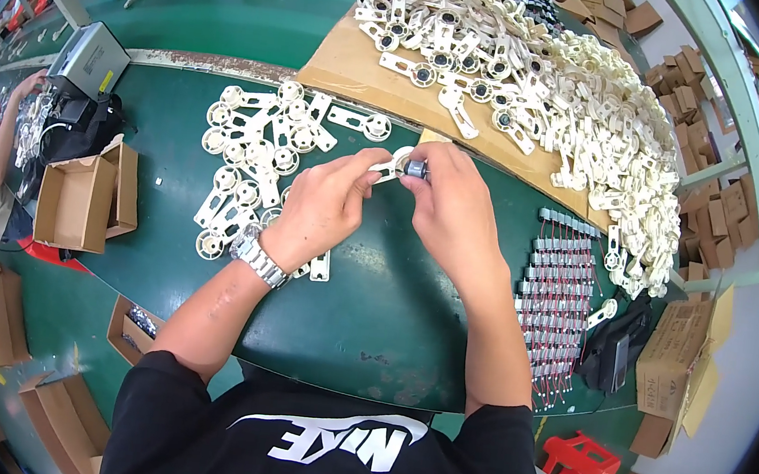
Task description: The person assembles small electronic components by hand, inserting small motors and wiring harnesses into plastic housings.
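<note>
Cream bracket (394,163) pinched, both hands (fingers curled).

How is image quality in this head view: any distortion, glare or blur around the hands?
Head view: strong fisheye bending, green table edge curves, corners black; even light, no harsh glare; left hand and right hand sharp on the small cream plastic bracket.

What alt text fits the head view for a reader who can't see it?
Both hands, left and right, hold a cream plastic bracket and a small motor above a green table. Bracket piles lie left, motor rows right.
</note>
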The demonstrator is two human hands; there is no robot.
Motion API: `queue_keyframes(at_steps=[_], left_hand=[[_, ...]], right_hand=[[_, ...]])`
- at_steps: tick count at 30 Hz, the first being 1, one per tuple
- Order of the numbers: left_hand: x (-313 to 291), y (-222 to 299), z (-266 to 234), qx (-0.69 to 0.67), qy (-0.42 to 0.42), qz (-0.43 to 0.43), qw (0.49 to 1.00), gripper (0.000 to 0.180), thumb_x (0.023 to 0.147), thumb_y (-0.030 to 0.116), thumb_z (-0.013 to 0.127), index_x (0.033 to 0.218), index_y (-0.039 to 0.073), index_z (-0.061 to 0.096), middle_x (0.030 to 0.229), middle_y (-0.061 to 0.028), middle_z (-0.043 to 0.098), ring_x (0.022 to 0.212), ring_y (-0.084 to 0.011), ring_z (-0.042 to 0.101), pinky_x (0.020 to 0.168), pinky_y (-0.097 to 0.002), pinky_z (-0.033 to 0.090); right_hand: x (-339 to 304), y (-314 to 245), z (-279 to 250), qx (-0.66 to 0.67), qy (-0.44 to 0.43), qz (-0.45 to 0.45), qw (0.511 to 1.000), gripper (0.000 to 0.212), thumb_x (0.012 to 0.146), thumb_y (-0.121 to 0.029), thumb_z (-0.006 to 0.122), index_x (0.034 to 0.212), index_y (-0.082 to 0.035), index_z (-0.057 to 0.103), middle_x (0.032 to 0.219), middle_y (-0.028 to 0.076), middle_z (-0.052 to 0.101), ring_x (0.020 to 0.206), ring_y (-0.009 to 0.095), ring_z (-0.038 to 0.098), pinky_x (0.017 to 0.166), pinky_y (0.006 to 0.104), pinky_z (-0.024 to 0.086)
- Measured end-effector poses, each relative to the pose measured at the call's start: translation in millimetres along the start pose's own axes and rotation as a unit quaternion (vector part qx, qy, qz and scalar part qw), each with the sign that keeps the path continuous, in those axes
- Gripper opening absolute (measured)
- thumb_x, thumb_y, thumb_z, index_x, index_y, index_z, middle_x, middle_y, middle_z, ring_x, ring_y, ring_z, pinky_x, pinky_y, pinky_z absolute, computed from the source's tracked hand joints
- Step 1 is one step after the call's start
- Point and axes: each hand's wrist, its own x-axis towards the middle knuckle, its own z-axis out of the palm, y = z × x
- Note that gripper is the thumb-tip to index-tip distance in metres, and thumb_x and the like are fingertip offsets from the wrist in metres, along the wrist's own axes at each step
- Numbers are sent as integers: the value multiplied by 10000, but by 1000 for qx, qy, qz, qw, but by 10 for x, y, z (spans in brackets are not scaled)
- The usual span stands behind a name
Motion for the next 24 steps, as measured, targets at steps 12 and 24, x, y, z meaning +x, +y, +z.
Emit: queue_keyframes(at_steps=[12,24], left_hand=[[-6,-25,-25,-29,-1,-17,999,288,1001,35,602,1283,98,607,800,-149,711,767,-362,724,674,-465,560],[-29,-56,-19,31,12,33,999,271,996,22,599,1254,103,621,834,-153,717,773,-379,719,659,-470,558]], right_hand=[[-5,0,59,-97,-14,-16,995,215,868,-29,766,1066,-31,682,919,128,666,891,336,655,784,454,552],[22,-29,95,-187,-19,-124,974,222,825,11,732,1041,-20,688,930,92,632,898,274,630,778,402,549]])
